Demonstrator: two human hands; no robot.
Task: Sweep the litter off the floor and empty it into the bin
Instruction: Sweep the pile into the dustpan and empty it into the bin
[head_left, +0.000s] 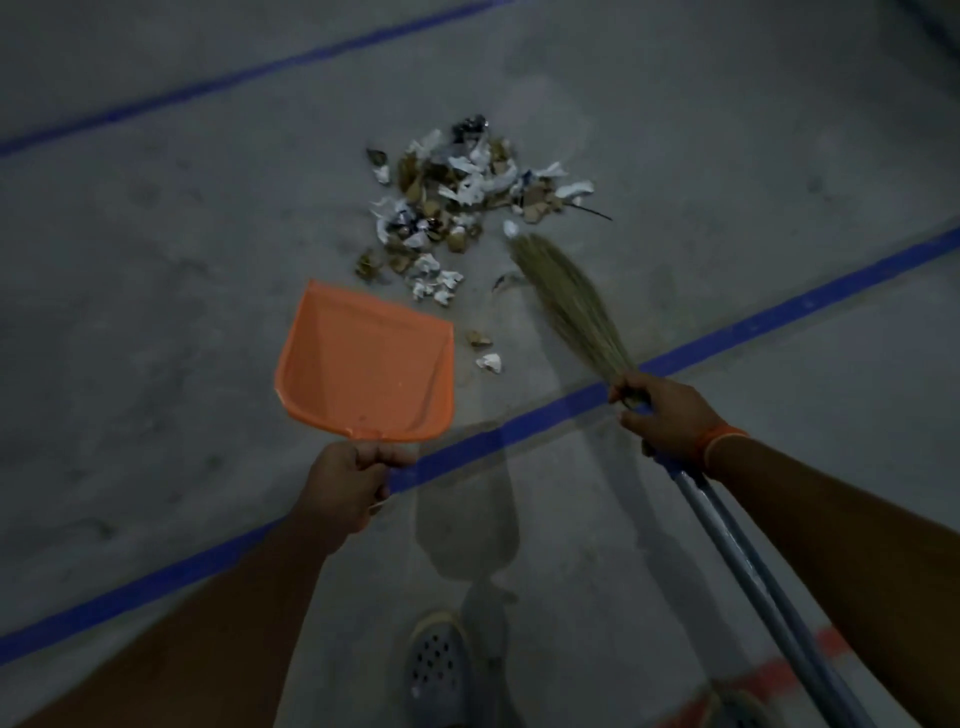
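A heap of litter (467, 197), white paper scraps and brown dry leaves, lies on the grey concrete floor ahead. Two stray pieces (485, 353) lie nearer to me, right of the dustpan. My left hand (348, 488) grips the handle of an orange dustpan (369, 364), held just above the floor with its mouth toward the heap. My right hand (670, 415) grips a straw broom (566, 301) where the bristles meet the grey handle. The bristle tips point at the heap's right edge. No bin is in view.
Blue tape lines (519, 426) cross the floor diagonally, one under my hands and one far off. My foot in a grey perforated clog (439, 670) stands at the bottom centre. A red mark (779, 670) shows at the bottom right.
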